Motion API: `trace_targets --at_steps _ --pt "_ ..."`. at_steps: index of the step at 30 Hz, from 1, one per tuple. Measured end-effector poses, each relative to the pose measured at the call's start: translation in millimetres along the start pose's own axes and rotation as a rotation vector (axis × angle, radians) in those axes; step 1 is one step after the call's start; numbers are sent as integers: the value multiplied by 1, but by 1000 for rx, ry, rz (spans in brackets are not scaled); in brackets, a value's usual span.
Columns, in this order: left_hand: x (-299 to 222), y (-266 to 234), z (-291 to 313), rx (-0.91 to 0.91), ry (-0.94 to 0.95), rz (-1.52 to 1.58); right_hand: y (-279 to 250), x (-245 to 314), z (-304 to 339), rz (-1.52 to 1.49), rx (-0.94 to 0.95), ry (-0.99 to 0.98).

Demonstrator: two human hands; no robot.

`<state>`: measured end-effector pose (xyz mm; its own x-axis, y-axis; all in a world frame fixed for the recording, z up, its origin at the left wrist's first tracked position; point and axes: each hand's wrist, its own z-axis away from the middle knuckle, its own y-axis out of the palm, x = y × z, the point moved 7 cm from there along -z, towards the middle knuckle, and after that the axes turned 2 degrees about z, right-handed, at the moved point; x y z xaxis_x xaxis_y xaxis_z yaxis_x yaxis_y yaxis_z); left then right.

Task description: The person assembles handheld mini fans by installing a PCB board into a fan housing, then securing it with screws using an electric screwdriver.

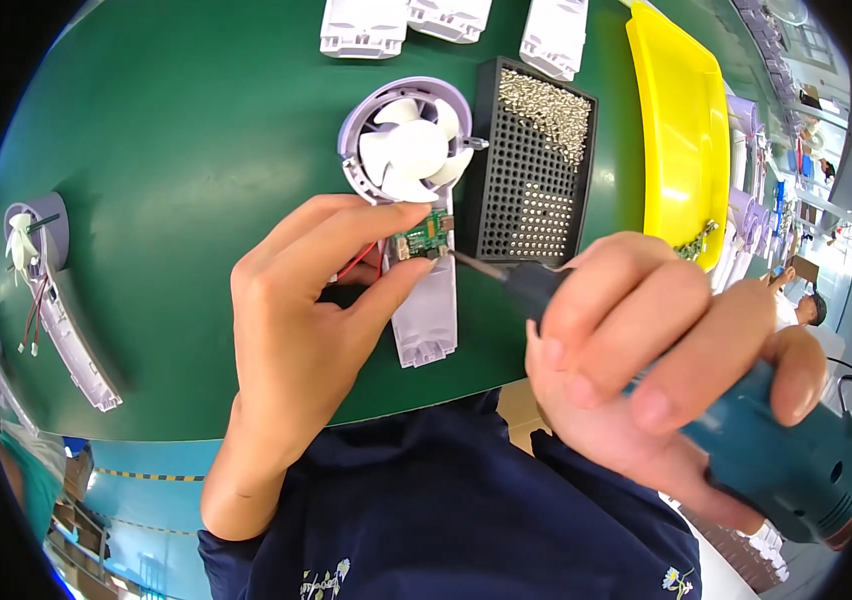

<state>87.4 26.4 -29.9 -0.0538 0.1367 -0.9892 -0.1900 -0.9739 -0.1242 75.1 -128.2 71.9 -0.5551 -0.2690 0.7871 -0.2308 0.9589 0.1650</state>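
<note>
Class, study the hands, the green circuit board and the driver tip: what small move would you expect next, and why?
Probably press the electric screwdriver bit straight down at the circuit board edge. The right hand aims its tip there, while the left hand pins the board on the handheld fan.

1. The handheld fan (411, 200) lies on the table (196, 150) near its front edge, fan head away from me, handle toward me.
2. The circuit board (421, 238) sits in the handle, just below the fan head.
3. My left hand (301, 320) comes from the front edge, fingertips on the board.
4. My right hand (646, 350), right of the fan, grips the electric screwdriver (746, 440); its bit touches the board's right side.
5. The screw tray (536, 165) lies just right of the fan head, screws (546, 105) heaped in its far part.
6. The bin (681, 130) lies right of the tray.
7. Three handle shells (451, 25) line the far edge.
8. Another fan (41, 270) lies by the left edge.
</note>
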Motion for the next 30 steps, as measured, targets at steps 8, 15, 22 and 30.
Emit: trace_targets --at_steps 8,15,22,30 --pt "-3 4 -2 3 34 -12 9 -6 2 21 43 -35" --pt "-9 8 -2 12 37 -20 5 5 2 79 -49 -96" --pt "-8 9 -3 12 52 -13 5 2 2 101 86 -19" --pt "-8 9 -2 -1 52 -12 6 -1 4 46 66 -125"
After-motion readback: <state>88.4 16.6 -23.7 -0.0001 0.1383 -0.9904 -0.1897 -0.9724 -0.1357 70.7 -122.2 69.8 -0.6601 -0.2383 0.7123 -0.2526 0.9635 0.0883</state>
